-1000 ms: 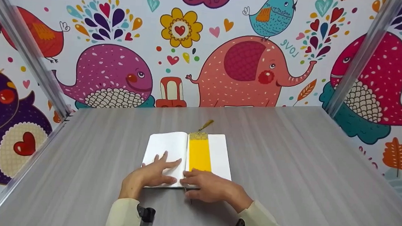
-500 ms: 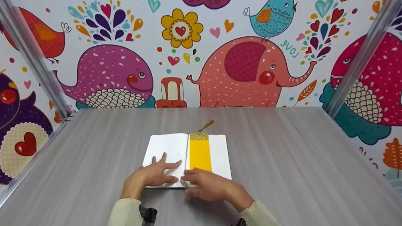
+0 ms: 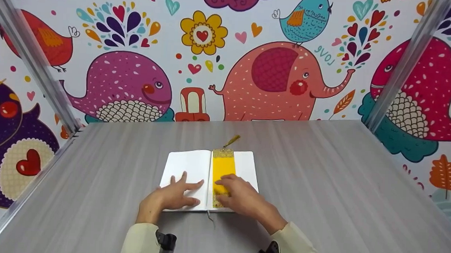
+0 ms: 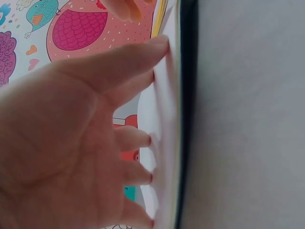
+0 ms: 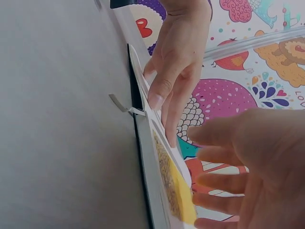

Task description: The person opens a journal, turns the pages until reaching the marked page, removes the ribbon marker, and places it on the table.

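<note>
An open notebook point(image 3: 188, 161) with blank white pages lies on the table. My left hand point(image 3: 172, 195) rests on its left page with fingers spread; in the left wrist view the fingertips point(image 4: 159, 45) touch the paper. Along the spine on the right page lies a yellow bookmark point(image 3: 223, 167) with glittery gold ends and a gold tassel point(image 3: 231, 140) beyond the top edge. Over the bookmark's lower half is my right hand point(image 3: 244, 196), its fingers extended and slightly apart. In the right wrist view these fingers point(image 5: 219, 181) stand just off the bookmark and hold nothing.
A thin ribbon marker point(image 3: 211, 217) hangs from the notebook's lower edge onto the grey wood-grain table point(image 3: 317, 167). Patterned wall panels point(image 3: 271, 82) with cartoon animals surround the table, with metal posts point(image 3: 405, 71) at the back corners.
My right hand has lifted from the notebook's lower edge and moved up and right, uncovering the bookmark's lower gold end and the ribbon. My left hand stays in place.
</note>
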A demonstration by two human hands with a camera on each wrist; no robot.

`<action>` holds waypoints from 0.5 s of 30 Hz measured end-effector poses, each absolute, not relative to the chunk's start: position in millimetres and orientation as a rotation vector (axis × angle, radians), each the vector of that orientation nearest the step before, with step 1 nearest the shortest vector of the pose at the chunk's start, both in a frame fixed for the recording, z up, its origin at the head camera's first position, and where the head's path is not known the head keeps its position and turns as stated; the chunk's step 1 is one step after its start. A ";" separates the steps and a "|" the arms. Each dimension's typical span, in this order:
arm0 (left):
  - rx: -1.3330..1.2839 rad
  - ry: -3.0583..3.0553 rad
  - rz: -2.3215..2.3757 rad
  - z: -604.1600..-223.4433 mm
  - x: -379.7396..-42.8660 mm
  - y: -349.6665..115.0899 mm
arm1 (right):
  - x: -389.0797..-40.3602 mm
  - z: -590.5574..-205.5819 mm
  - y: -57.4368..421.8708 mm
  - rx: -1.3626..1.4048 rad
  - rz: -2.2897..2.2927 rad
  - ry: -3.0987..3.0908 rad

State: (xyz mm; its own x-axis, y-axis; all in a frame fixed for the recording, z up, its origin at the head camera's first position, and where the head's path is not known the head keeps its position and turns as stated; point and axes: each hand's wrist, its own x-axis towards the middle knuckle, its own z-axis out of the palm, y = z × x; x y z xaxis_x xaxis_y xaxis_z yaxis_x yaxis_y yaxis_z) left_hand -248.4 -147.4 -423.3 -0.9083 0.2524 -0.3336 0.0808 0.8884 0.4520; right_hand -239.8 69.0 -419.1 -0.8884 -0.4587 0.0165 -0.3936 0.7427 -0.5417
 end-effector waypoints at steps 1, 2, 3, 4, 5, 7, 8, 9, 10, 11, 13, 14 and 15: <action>0.247 2.667 0.614 -423.7 -248.7 -147.5 | -240.9 -420.1 69.2 -0.666 -0.876 2.837; 0.248 2.668 0.613 -423.7 -248.8 -147.8 | -242.1 -421.1 69.4 -0.641 -0.915 2.855; 0.251 2.670 0.613 -423.8 -248.9 -147.9 | -243.2 -422.2 69.7 -0.616 -0.959 2.874; 0.253 2.673 0.608 -423.8 -249.0 -147.9 | -244.2 -423.3 70.1 -0.586 -0.996 2.897; 0.258 2.673 0.605 -423.9 -249.1 -147.8 | -245.1 -424.5 70.5 -0.544 -1.023 2.921; 0.267 2.676 0.595 -424.2 -249.3 -147.8 | -246.6 -427.3 71.2 -0.441 -1.059 2.955; 0.267 2.677 0.592 -424.1 -249.3 -147.8 | -247.2 -428.4 71.4 -0.383 -1.070 2.966; 0.265 2.677 0.591 -424.0 -249.1 -147.6 | -247.7 -429.5 71.6 -0.328 -1.069 2.977; 0.264 2.676 0.589 -424.0 -249.2 -147.6 | -248.1 -430.5 71.7 -0.267 -1.059 2.983; 0.261 2.675 0.590 -424.1 -249.2 -147.8 | -248.5 -431.3 71.4 -0.215 -1.044 2.988; 0.252 2.676 0.592 -424.2 -249.4 -147.7 | -249.6 -433.1 71.1 -0.146 -1.006 3.005; 0.249 2.675 0.594 -424.2 -249.5 -147.5 | -250.0 -433.9 71.0 -0.121 -0.978 3.019; 0.249 2.674 0.595 -424.2 -249.6 -147.2 | -250.4 -434.8 70.9 -0.102 -0.946 3.034</action>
